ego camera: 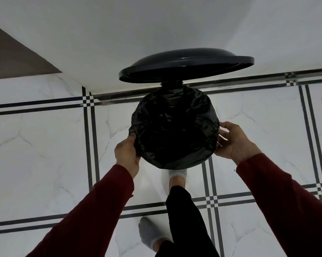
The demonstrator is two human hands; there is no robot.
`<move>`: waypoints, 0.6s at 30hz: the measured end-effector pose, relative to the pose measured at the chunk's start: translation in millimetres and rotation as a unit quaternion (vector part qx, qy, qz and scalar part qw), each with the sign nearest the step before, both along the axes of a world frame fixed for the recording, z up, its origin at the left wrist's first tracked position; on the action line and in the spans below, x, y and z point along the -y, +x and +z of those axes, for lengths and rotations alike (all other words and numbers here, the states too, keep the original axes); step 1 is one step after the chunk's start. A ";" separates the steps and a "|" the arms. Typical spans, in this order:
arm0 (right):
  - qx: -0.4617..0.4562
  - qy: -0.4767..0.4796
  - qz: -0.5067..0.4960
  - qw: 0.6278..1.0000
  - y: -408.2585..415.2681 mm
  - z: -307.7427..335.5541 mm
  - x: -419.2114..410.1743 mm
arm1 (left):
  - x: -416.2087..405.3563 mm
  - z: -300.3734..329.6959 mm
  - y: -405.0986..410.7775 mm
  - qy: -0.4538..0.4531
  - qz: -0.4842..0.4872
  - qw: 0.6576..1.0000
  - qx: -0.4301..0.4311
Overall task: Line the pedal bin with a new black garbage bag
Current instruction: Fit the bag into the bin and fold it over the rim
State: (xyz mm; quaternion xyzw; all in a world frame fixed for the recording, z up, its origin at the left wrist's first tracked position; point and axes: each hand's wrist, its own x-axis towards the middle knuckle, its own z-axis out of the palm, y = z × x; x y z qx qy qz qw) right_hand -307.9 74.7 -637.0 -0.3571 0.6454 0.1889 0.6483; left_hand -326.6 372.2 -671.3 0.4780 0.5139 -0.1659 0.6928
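**Bag stretched over the bin mouth, a hand at each side**

The pedal bin's lid (186,66) stands raised against the white wall, and the black garbage bag (175,127) covers the bin's round opening, its plastic folded over the rim. The left hand (127,154) pinches the bag's edge at the left side, fingers clenched on the plastic. The right hand (234,141) touches the right edge with fingers spread, loosely curled. A grey-socked foot (177,176) sits at the bin's base on the tiled floor (45,145).

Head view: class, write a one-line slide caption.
Both hands, left hand and right hand, tuck black garbage bag over pedal bin rim, lid raised.
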 end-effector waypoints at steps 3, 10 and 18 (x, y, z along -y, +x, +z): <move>-0.008 -0.013 -0.011 1.000 3.9 2.9 -5.0 | -1.4 0.6 -0.1 0.007 -0.003 1.000 -0.016; -0.016 -0.027 -0.008 0.999 1.4 -6.3 -2.1 | -7.2 -1.7 -4.1 0.043 -0.022 0.998 -0.036; -0.028 -0.027 0.067 0.997 1.7 9.4 1.9 | -7.5 12.3 -3.1 0.029 -0.011 0.999 -0.025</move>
